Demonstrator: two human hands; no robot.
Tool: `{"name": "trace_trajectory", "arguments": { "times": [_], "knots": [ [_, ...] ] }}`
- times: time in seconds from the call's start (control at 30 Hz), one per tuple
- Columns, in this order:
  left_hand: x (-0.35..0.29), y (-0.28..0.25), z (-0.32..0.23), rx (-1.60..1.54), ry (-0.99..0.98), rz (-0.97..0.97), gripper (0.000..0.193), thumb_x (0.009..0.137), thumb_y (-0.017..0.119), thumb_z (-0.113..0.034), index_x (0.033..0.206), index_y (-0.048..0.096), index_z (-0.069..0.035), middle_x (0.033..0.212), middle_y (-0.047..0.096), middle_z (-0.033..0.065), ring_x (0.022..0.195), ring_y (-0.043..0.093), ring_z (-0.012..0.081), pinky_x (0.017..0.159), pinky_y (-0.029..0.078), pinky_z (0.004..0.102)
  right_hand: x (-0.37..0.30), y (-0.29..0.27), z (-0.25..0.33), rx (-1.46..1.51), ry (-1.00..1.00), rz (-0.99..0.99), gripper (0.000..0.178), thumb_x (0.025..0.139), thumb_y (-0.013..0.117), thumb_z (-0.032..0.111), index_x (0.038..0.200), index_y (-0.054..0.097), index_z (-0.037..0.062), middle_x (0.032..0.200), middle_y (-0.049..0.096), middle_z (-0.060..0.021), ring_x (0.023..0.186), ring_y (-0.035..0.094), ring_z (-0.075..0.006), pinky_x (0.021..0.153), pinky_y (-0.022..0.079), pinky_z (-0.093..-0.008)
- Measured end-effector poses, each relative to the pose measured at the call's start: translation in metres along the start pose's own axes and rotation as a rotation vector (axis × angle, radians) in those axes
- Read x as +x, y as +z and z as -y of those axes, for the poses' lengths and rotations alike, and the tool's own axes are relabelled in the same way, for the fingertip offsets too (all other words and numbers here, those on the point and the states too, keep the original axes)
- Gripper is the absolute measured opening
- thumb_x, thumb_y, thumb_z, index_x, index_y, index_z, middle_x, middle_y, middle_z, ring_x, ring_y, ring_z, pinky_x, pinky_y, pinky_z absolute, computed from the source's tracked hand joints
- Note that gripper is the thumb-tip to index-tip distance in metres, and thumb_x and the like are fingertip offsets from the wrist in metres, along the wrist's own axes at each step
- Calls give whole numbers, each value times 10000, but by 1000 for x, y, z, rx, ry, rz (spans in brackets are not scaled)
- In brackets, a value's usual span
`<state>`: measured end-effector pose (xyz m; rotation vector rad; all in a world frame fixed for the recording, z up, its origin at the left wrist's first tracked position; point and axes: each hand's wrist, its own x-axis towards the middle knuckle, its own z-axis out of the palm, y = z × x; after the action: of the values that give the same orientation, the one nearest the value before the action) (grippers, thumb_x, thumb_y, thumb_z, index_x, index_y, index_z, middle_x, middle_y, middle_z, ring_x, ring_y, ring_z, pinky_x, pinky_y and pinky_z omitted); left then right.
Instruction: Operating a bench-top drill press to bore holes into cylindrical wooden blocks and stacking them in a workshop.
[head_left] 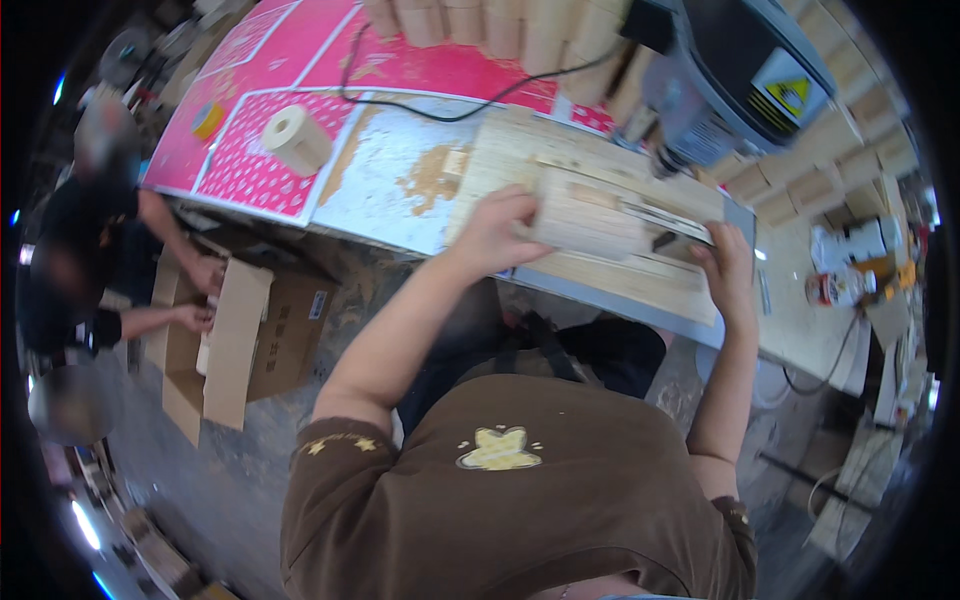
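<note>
Think of a clock laid over the whole view. The block of light wood [590, 222] lies near two o'clock from the middle, a bit blurry, over a flat wooden board [495, 150] on the surface [400, 215]. The left hand [500, 228] pinches the block's nine o'clock end, with its thumb below and its fingers above. The right hand [728, 262] is at the block's other side, past its three o'clock end. Its fingers are bent by the end of a thin metal strip [670, 218], but I cannot tell if they pinch it. A big gray drill machine [740, 90] hangs farther out, toward two o'clock. Near ten o'clock sit a round wooden piece with a hole [308, 145] and a yellow roll of tape [208, 120]. At nine o'clock, another person's hands [200, 300] are at an open cardboard box [285, 335]. A bottle [842, 287] is at three o'clock.
</note>
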<state>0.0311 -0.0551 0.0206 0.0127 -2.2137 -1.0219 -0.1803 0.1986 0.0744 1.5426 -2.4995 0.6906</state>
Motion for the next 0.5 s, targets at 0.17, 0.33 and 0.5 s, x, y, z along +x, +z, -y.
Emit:
{"name": "trace_trajectory", "arguments": {
  "times": [0.17, 0.33, 0.5],
  "knots": [
    [-10, -54, -29, -199, -392, 42, 241, 631, 784, -139, 764, 616, -28, 660, 540, 17, 583, 493, 121, 561, 401, 246, -12, -3, 3, 23, -9, -24, 269, 710, 639, 81, 955, 546, 22, 859, 543, -118, 834, 500, -313, 742, 387, -374],
    [4, -51, -41, -482, -843, -92, 241, 744, 731, -205, 724, 619, 8, 624, 549, 6, 507, 457, 59, 497, 369, 186, -18, -3, 17, 117, -16, -12, 277, 696, 660, 93, 955, 569, 48, 873, 557, -89, 856, 501, -290, 751, 389, -377],
    [16, -31, -37, -546, -1077, -38, 335, 756, 714, -298, 680, 601, 8, 540, 529, 21, 412, 427, 62, 414, 349, 205, -18, -4, 24, 104, 27, -26, 277, 709, 657, 83, 960, 556, 26, 874, 547, -98, 856, 495, -291, 753, 399, -367]
  ]
}}
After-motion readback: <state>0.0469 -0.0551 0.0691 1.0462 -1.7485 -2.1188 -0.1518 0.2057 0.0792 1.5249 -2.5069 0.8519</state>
